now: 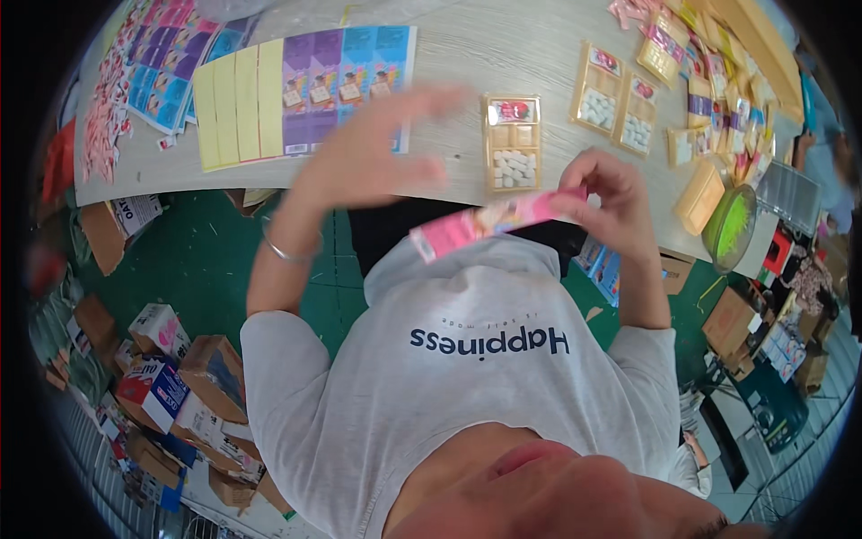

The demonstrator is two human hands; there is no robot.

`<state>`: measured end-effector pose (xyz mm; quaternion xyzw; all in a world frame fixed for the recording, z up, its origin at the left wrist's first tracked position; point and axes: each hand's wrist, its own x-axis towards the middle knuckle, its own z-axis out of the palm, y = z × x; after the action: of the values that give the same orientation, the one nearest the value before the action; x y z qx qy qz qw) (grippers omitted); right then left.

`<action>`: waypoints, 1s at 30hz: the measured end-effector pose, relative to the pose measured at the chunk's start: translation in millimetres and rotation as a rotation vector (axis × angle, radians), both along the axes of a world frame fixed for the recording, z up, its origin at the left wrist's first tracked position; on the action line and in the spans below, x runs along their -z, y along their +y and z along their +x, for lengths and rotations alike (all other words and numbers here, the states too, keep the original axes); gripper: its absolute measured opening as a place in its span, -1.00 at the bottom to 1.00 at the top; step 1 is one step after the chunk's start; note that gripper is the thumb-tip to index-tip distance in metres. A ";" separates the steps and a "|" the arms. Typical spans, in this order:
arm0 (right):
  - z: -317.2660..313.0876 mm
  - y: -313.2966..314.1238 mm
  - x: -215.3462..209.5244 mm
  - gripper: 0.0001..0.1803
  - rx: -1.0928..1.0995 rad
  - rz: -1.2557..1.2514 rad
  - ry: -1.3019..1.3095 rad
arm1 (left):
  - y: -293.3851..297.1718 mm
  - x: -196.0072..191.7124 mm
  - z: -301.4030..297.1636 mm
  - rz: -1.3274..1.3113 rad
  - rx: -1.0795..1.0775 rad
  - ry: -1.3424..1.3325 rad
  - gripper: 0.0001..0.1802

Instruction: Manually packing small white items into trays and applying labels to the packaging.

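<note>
My right hand (615,202) pinches one end of a pink printed paper strip (485,220) between thumb and fingers. The strip slants down to the left, past the table's near edge and in front of my shirt. My left hand (382,148), smeared by motion, is open with thumb and fingers apart, over the printed sheets (314,90). Just beyond the strip lies a pale yellow plastic tray (513,139). It has a red-and-pink piece in its far section and white pellets in its near one. Two similar filled trays (597,85) (638,112) lie to its right.
Small pink pieces (106,117) and more printed sheets (171,54) cover the table's left end. Wrapped packs (718,99) are heaped at the right, near a bowl of bright green stuff (732,229). Cardboard boxes (211,373) crowd the green floor at left.
</note>
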<state>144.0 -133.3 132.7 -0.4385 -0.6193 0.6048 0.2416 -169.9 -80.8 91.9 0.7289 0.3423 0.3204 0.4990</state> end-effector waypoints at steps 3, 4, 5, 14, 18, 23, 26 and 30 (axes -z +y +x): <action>25.5 0.3 46.4 -0.83 0.351 -0.081 0.085 | -40.7 11.0 52.9 -0.326 0.125 0.066 -0.60; 30.7 1.3 57.0 -0.82 0.445 -0.115 0.098 | -45.8 18.0 62.4 -0.567 0.031 0.131 -0.64; 34.2 3.8 66.7 -0.82 0.436 -0.122 0.101 | -46.8 24.5 68.9 -0.573 0.021 0.133 -0.64; 23.3 17.1 123.6 -0.79 0.579 0.006 -0.090 | -34.6 73.4 102.2 -0.433 -0.461 0.338 -0.69; 25.5 18.9 123.9 -0.80 0.595 0.007 -0.120 | -29.2 73.3 105.3 -0.402 -0.463 0.390 -0.64; 20.9 18.5 126.5 -0.79 0.592 0.052 -0.187 | -29.2 81.2 107.4 -0.248 -0.508 0.445 -0.58; 16.1 16.8 121.4 -0.73 0.552 0.153 -0.359 | -28.2 69.3 115.2 -0.232 -0.533 0.598 -0.57; 14.3 2.2 114.7 -0.61 0.484 0.236 -0.502 | -41.6 52.5 117.5 -0.216 -0.500 0.843 -0.53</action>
<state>158.4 -131.1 18.1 -0.6761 -0.6032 0.3282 0.2670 -52.4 -122.4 39.4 0.6349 0.7094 0.0706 0.2978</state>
